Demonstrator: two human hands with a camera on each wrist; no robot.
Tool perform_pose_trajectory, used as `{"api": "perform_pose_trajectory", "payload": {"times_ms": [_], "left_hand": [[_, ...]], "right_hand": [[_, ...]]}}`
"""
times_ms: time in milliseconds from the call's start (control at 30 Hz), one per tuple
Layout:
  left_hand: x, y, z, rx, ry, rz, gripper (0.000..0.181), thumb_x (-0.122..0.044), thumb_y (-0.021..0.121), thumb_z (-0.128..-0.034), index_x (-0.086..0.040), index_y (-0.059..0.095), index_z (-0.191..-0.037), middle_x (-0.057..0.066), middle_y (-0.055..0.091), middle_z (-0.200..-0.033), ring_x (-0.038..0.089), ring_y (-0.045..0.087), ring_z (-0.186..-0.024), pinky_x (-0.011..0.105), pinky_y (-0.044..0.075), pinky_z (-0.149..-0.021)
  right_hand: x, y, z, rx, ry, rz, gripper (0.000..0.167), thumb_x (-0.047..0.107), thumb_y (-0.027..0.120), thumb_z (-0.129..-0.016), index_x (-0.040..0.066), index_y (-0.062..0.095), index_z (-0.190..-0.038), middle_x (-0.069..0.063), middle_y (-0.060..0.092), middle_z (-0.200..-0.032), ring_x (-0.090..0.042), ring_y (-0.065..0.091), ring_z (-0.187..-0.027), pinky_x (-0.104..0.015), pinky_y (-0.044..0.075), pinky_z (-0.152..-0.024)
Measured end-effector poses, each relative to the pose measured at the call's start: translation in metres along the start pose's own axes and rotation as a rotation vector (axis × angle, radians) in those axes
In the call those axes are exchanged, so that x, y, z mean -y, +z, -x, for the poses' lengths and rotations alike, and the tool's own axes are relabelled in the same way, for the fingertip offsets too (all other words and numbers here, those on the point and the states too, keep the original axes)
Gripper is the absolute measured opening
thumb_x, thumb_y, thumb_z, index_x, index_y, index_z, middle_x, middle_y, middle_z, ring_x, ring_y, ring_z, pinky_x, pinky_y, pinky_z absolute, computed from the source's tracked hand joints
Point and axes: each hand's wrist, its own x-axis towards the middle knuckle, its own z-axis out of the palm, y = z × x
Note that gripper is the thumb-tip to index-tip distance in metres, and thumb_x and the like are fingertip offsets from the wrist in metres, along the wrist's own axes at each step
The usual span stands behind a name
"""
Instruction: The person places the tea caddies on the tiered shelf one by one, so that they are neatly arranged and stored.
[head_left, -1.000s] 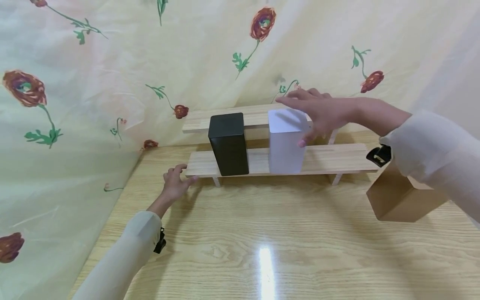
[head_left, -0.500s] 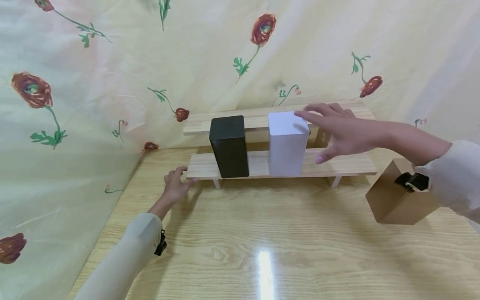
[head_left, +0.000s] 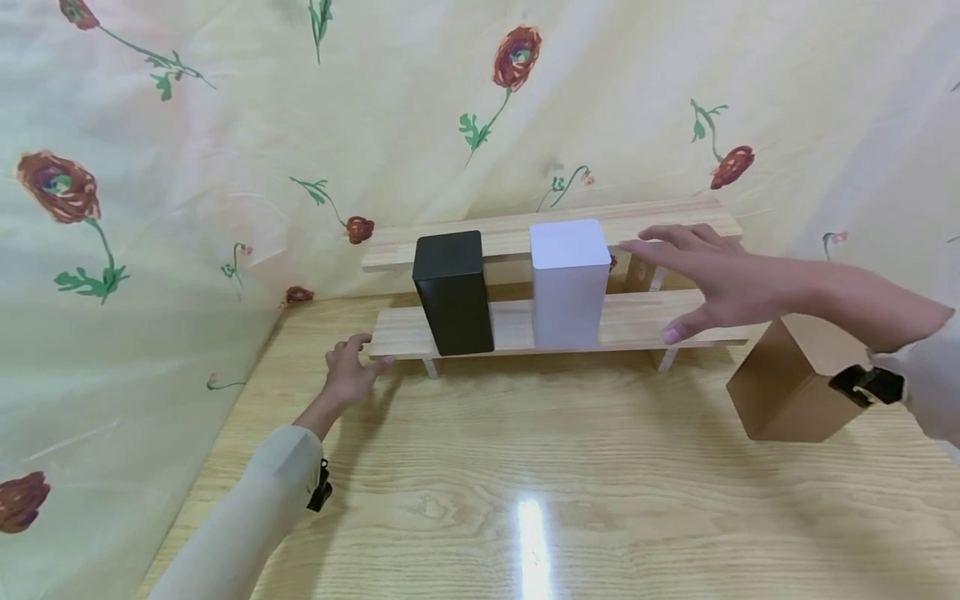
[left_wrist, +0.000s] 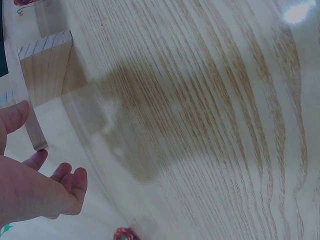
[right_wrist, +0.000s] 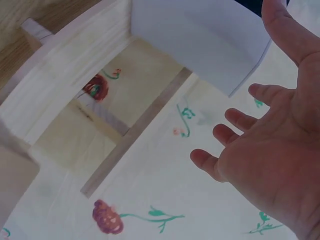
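A two-tier light wooden shelf (head_left: 675, 315) holds an upright black box (head_left: 454, 292) and, to its right, an upright white box (head_left: 570, 287). At the shelf's left end, my left hand (head_left: 348, 375) has its thumb and a finger around the end of the lower board; in the left wrist view the hand (left_wrist: 40, 190) has its thumb against the board (left_wrist: 34, 122). My right hand (head_left: 727, 279), fingers spread and holding nothing, hovers over the shelf's right part. The right wrist view shows that hand (right_wrist: 280, 140) apart from the white box (right_wrist: 200, 40).
On the wood-grain table (head_left: 450, 467), a brown box (head_left: 795, 383) stands just off the shelf's right end, partly under my right forearm. A flower-printed cloth (head_left: 247, 108) hangs behind the shelf and along the left side.
My right hand has moved from above the white box toward the right, away from it. The left hand stays at the shelf's end, and both boxes remain on the shelf.
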Motion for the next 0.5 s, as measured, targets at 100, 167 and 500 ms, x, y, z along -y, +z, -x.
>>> {"api": "perform_pose_trajectory", "payload": {"times_ms": [100, 167, 500], "left_hand": [[0.002, 0.0, -0.001, -0.005, -0.003, -0.005, 0.068, -0.035, 0.061, -0.0947, -0.001, 0.032, -0.146, 0.027, 0.031, -0.142, 0.039, 0.022, -0.126, 0.055, 0.032, -0.099], [0.002, 0.0, -0.001, -0.008, -0.004, -0.008, 0.067, -0.035, 0.061, -0.0948, -0.002, 0.032, -0.146, 0.027, 0.031, -0.141, 0.039, 0.022, -0.126, 0.055, 0.032, -0.099], [0.0, -0.002, 0.0, 0.003, -0.007, 0.007, 0.067, -0.033, 0.061, -0.095, -0.001, 0.031, -0.146, 0.026, 0.031, -0.142, 0.039, 0.023, -0.126, 0.055, 0.033, -0.099]], "right_hand": [[-0.006, 0.001, 0.01, 0.001, 0.018, -0.013, 0.108, 0.045, 0.083, -0.07, 0.034, 0.016, -0.154, -0.018, 0.016, -0.153, -0.05, 0.013, -0.135, -0.074, 0.012, -0.093], [-0.01, 0.001, 0.017, 0.007, 0.032, -0.016, 0.11, 0.044, 0.084, -0.069, 0.032, 0.015, -0.154, -0.018, 0.016, -0.154, -0.051, 0.012, -0.135, -0.074, 0.011, -0.092], [-0.04, 0.007, 0.049, 0.033, 0.089, -0.003, 0.111, 0.036, 0.087, -0.067, 0.022, 0.02, -0.154, -0.02, 0.019, -0.151, -0.052, 0.018, -0.126, -0.07, 0.02, -0.082]]}}
